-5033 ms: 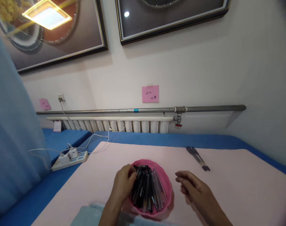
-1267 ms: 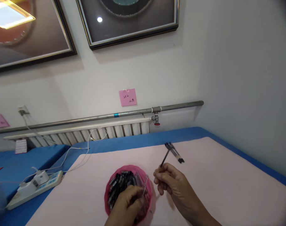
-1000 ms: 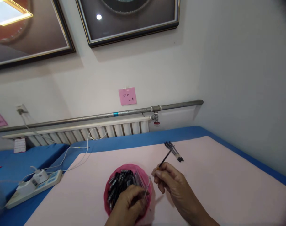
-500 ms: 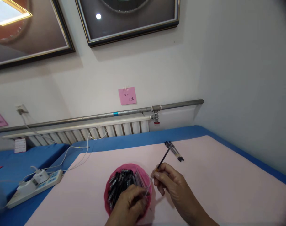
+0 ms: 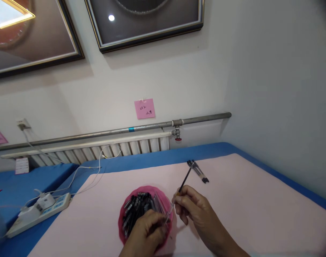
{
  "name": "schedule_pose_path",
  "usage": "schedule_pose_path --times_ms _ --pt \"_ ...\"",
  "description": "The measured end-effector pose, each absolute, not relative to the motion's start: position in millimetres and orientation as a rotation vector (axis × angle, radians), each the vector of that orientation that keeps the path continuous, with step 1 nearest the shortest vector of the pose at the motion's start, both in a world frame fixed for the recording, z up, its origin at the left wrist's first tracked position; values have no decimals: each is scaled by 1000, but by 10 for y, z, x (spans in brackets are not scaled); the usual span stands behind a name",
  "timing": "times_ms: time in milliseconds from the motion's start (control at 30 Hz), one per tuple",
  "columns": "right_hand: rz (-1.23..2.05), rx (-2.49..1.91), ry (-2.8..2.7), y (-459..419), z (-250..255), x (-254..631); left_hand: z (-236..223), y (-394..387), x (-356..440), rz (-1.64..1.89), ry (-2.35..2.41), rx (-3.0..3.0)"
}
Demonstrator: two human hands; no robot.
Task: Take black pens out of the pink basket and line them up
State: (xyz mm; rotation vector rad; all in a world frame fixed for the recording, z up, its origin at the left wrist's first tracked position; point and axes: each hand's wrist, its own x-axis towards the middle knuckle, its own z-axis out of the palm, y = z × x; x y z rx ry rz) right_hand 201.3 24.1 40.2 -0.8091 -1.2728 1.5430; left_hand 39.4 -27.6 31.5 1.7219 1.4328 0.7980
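Right hand [image 5: 195, 207] has drawn nearer left hand [image 5: 147, 228]; both pinching, angled inward.

Plastic basket [image 5: 145, 189], transparent plastic tube [image 5: 169, 211]

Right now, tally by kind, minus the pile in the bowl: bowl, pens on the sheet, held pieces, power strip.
Pink bowl: 1
Pens on the pink sheet: 2
Dark refill in the right hand: 1
Clear tube in the left hand: 1
Power strip: 1
Total: 6
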Motion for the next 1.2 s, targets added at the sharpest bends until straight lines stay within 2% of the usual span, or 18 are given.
schedule_pose_path --times_ms 200,633,1200 --pt "1356 -920 -1488 209 428 2025 243 -265 396 840 1352 1615" --pt "1315 -1010 -1643 198 393 2009 167 -245 391 979 1086 1118" --pt "1261 -1018 -1825 155 336 1935 105 -209 391 1134 899 883"
